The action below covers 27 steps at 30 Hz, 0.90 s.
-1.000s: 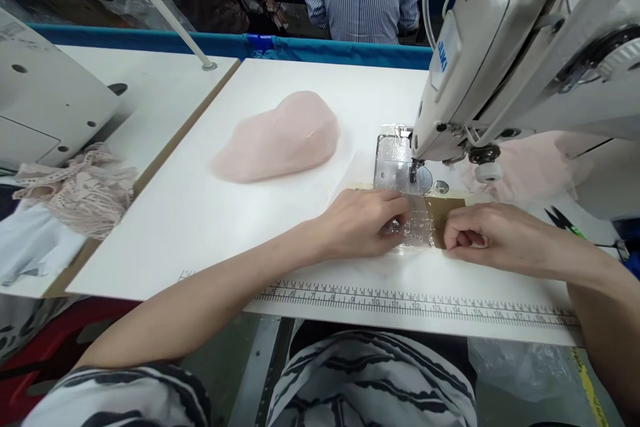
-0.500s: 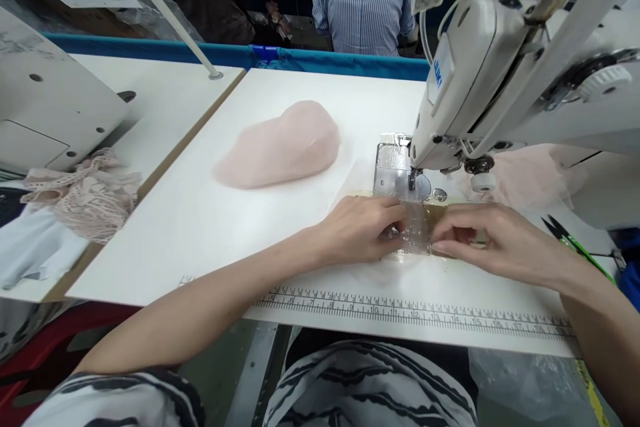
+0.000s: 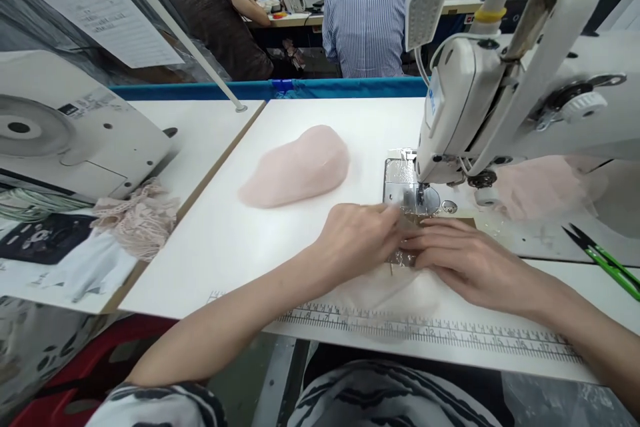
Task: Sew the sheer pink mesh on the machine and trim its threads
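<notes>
My left hand [image 3: 360,240] rests on the white table just in front of the needle plate [image 3: 400,180], its fingers curled and pinched on a thin, sheer pale fabric piece [image 3: 395,293] with a shiny clear strip at its top. My right hand [image 3: 460,260] lies beside it with the fingers stretched out flat on the same piece, the fingertips touching my left hand's. The presser foot [image 3: 420,195] of the white sewing machine [image 3: 480,93] stands a little beyond both hands. A brown patch [image 3: 457,220] shows under the fabric by my right hand.
A mound of pink fabric [image 3: 300,167] lies at the table's middle. More pink fabric [image 3: 540,183] sits under the machine arm. Green-handled snips [image 3: 600,257] lie at right. A printed ruler [image 3: 450,333] runs along the front edge. Lace [image 3: 140,217] and another machine [image 3: 75,140] are left. Two people [image 3: 367,13] work behind.
My right hand has uncurled and slid left until its flat fingers meet my left hand over the fabric. The view has tilted up, showing more of the room.
</notes>
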### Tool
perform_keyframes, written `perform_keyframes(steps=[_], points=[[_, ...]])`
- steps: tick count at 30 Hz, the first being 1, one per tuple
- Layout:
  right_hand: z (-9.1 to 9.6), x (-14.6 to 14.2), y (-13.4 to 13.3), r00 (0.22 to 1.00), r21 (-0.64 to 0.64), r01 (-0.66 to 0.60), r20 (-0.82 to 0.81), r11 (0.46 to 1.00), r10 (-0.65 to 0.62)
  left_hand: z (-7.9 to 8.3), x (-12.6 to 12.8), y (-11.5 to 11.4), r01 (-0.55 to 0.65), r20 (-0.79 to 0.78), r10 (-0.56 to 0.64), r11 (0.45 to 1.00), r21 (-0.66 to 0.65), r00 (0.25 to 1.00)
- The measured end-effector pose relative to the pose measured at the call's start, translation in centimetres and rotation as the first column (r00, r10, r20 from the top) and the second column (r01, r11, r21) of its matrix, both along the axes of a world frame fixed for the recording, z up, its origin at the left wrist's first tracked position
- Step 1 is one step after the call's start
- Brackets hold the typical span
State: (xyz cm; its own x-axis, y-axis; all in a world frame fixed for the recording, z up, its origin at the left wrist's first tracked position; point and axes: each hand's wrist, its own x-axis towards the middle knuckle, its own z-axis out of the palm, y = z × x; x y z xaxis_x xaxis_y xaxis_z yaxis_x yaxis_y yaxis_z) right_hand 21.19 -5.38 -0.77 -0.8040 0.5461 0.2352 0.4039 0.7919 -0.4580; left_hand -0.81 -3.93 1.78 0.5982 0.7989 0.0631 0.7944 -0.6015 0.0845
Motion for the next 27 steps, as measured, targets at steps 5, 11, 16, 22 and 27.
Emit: perform_keyframes(steps=[5, 11, 16, 22, 27], points=[[-0.1, 0.2, 0.1, 0.974, 0.037, 0.189, -0.131, 0.981, -0.183, -1.3, 0.4, 0.8, 0.174, 0.221, -0.157, 0.983, -0.061, 0.963], [0.9, 0.6, 0.2, 0.902, 0.009, 0.431, -0.015, 0.902, -0.431, -1.3, 0.4, 1.0, 0.223, 0.295, -0.128, 0.923, -0.313, 0.947], [1.2, 0.5, 0.3, 0.923, -0.25, 0.382, 0.152, 0.89, -0.354, -0.8, 0.1, 1.1, 0.285, 0.649, 0.145, 0.812, -0.51, 0.747], [1.1, 0.5, 0.2, 0.95, -0.659, 0.276, 0.073, 0.7, -0.305, -1.0, -0.1, 2.0, 0.349, 0.751, 0.492, 0.677, -0.648, 0.442], [1.3, -0.2, 0.3, 0.889, -0.793, 0.245, -0.045, 0.557, -0.455, -1.2, 0.0, 1.9, 0.321, 0.701, 0.514, 0.641, -0.697, 0.493]])
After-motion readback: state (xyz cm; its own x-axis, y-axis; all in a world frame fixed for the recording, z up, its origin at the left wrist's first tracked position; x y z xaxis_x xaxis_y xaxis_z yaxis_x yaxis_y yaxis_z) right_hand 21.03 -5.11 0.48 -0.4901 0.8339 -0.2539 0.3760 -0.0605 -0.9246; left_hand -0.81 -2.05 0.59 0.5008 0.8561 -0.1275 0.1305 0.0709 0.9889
